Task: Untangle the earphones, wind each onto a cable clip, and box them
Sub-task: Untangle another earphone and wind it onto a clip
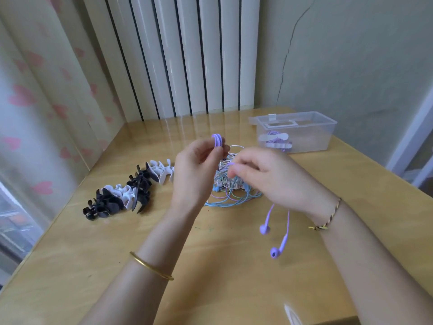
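Coils of purple earphone cable [217, 140] sit pinched in the curled fingers of our left hand [199, 160], above the tangle of earphones [232, 190] on the table [210, 266]. Our right hand [264, 177] pinches the same cable just beside it, its two purple earbuds [264, 228] dangling below. We see black and white cable clips [131, 188] lying to the left and the clear box [311, 137] far right.

Clips [131, 188] left on table [210, 266], earphone tangle [232, 186] centre, box [297, 132] behind right
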`<move>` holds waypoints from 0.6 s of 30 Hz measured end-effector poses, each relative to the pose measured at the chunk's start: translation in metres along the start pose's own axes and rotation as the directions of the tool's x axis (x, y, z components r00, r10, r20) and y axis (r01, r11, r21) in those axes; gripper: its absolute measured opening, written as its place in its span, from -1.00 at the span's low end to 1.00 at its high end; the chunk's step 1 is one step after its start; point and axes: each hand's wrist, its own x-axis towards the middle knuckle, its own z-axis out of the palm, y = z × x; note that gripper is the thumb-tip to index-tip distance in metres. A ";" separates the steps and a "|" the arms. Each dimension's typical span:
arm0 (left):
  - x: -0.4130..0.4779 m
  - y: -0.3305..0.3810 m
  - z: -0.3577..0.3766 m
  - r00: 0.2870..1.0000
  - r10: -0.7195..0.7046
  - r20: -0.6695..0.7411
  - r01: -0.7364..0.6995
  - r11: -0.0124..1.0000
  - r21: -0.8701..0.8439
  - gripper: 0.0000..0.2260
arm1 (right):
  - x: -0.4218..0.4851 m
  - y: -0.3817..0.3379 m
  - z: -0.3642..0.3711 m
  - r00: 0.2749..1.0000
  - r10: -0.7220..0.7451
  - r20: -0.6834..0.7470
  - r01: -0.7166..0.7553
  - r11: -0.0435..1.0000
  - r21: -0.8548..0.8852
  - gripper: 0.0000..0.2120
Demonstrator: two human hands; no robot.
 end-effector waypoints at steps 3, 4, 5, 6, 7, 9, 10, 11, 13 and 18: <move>-0.002 0.002 -0.001 0.980 0.045 0.195 -0.084 0.977 0.197 -0.74 | 0.010 0.005 -0.008 0.978 -0.062 -0.199 0.034 0.990 -0.139 -0.87; -0.003 0.005 -0.001 0.968 0.028 0.249 -0.082 0.974 0.212 -0.68 | 0.013 0.008 -0.008 0.966 -0.077 -0.247 0.032 0.983 -0.183 -0.87; -0.003 0.008 -0.002 0.958 0.003 0.288 -0.070 0.972 0.223 -0.65 | 0.015 0.011 -0.008 0.955 -0.086 -0.285 0.023 0.976 -0.216 -0.87; -0.004 0.010 -0.002 0.948 -0.025 0.317 -0.053 0.971 0.233 -0.65 | 0.016 0.016 -0.006 0.944 -0.093 -0.316 0.019 0.973 -0.229 -0.88; -0.003 0.011 -0.001 0.939 -0.056 0.339 -0.031 0.969 0.246 -0.69 | 0.017 0.020 -0.004 0.933 -0.103 -0.346 0.026 0.975 -0.220 -0.89; -0.003 0.012 -0.001 0.922 -0.126 0.367 0.038 0.971 0.236 -0.78 | 0.019 0.029 0.000 0.918 -0.101 -0.382 0.040 0.985 -0.166 -0.90; -0.003 0.013 0.000 0.912 -0.156 0.379 0.096 0.980 0.172 -0.79 | 0.020 0.033 0.002 0.921 -0.085 -0.380 0.037 0.991 -0.132 -0.89; -0.002 0.014 -0.001 0.899 -0.191 0.395 0.185 0.981 0.053 -0.79 | 0.021 0.036 0.004 0.928 -0.059 -0.368 0.027 0.995 -0.093 -0.88; 0.002 0.020 -0.003 0.854 -0.275 0.442 0.406 0.883 -0.234 -0.77 | 0.019 0.038 0.009 0.947 0.008 -0.322 -0.003 1.000 0.019 -0.84; 0.011 0.021 -0.002 0.901 -0.366 0.231 0.433 0.760 -0.485 -0.85 | 0.006 0.036 0.023 0.990 0.132 -0.052 -0.111 0.947 0.302 -0.76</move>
